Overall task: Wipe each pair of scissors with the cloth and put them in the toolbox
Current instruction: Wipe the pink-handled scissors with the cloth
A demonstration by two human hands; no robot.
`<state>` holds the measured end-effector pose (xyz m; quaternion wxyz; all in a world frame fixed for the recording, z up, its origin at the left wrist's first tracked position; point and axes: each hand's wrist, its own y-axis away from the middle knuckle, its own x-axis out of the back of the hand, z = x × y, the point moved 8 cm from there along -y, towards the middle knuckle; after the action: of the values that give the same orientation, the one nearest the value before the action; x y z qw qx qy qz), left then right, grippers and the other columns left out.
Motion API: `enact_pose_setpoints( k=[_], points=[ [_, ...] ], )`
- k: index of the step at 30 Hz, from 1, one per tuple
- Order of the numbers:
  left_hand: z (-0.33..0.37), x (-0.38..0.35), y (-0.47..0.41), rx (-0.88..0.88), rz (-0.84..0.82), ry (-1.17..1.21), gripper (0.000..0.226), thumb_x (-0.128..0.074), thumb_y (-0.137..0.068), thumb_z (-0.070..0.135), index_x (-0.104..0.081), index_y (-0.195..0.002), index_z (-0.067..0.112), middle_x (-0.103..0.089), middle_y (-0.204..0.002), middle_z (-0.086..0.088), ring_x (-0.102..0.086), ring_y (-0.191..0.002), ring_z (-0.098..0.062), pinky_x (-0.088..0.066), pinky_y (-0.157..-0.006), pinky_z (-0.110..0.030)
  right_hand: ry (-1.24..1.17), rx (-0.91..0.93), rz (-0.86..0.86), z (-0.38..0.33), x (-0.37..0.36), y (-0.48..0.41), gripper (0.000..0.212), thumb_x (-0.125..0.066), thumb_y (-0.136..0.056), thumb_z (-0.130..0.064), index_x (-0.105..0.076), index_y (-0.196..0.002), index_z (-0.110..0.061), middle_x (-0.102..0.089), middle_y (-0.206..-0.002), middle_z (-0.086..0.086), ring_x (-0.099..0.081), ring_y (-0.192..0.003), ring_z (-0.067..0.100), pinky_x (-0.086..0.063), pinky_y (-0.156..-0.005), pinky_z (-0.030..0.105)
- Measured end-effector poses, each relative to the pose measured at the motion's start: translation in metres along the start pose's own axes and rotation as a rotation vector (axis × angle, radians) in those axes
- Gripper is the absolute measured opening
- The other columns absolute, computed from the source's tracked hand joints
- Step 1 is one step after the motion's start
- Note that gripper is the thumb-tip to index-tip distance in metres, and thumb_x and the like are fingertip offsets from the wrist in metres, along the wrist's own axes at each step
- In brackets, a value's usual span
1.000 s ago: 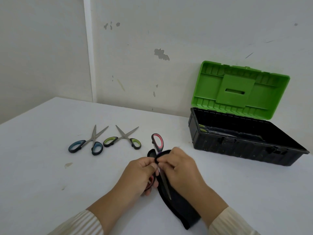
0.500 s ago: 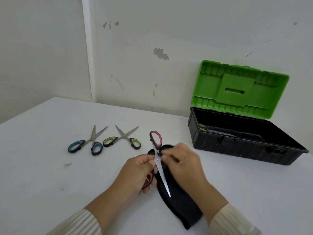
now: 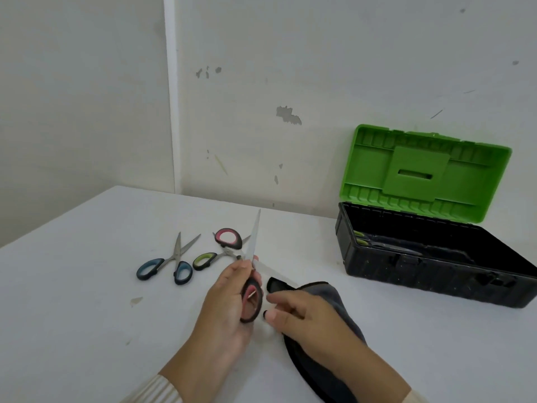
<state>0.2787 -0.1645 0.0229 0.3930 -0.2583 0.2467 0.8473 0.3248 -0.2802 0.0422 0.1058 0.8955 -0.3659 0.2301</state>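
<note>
My left hand grips one black-and-red handle of the red scissors, which are spread wide. One blade points up and the other handle ring stands out at the upper left. To the right, my right hand holds the dark cloth, which trails under my wrist onto the table. The cloth is apart from the upright blade. The blue scissors and the green scissors lie on the table to the left, the green pair partly hidden behind the red one.
The black toolbox stands open at the right by the wall, its green lid raised. A pair of green-handled scissors lies inside. The white table meets walls behind and to the left.
The red scissors have swung open and turned so a blade points up. My right hand with the cloth has come off the blade and moved down to the right.
</note>
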Motion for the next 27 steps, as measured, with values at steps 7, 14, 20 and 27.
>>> enact_pose_setpoints(
  k=[7, 14, 20, 27],
  points=[
    [-0.013, -0.003, 0.004, 0.035, -0.040, -0.031, 0.013, -0.057, -0.091, 0.018, -0.065, -0.085, 0.010, -0.059, -0.074, -0.005, -0.052, -0.059, -0.014, -0.042, -0.053, -0.026, -0.225, 0.037, 0.048, -0.010, -0.007, 0.002, 0.009, -0.060, -0.086, -0.011, -0.068, -0.088, -0.013, -0.064, -0.068, -0.004, -0.052, -0.053, -0.001, -0.040, -0.050, 0.013],
    [0.008, 0.001, -0.008, -0.009, -0.036, 0.030, 0.011, -0.056, -0.090, 0.022, -0.058, -0.095, 0.012, -0.063, -0.081, -0.006, -0.060, -0.077, -0.021, -0.049, -0.074, -0.033, -0.247, -0.108, 0.081, 0.001, 0.017, 0.005, 0.019, -0.056, -0.087, -0.006, -0.069, -0.077, -0.014, -0.062, -0.058, -0.001, -0.052, -0.049, 0.010, -0.043, -0.045, 0.021],
    [0.006, 0.002, -0.005, 0.026, -0.116, -0.251, 0.017, -0.050, -0.094, 0.006, -0.067, -0.099, 0.008, -0.075, -0.080, -0.006, -0.071, -0.069, -0.017, -0.058, -0.065, -0.028, -0.287, -0.115, 0.136, 0.005, 0.029, 0.006, 0.019, -0.054, -0.088, -0.005, -0.069, -0.077, -0.009, -0.061, -0.059, 0.003, -0.051, -0.050, 0.014, -0.044, -0.047, 0.024],
    [-0.028, -0.019, 0.016, 0.119, -0.284, -0.363, 0.024, -0.048, -0.097, 0.017, -0.067, -0.111, 0.013, -0.076, -0.094, -0.016, -0.074, -0.085, -0.026, -0.058, -0.071, -0.033, -0.405, -0.111, 0.203, 0.013, 0.032, 0.005, 0.019, -0.055, -0.088, -0.008, -0.072, -0.081, -0.010, -0.062, -0.063, 0.011, -0.052, -0.053, 0.019, -0.048, -0.053, 0.030]
  ],
)
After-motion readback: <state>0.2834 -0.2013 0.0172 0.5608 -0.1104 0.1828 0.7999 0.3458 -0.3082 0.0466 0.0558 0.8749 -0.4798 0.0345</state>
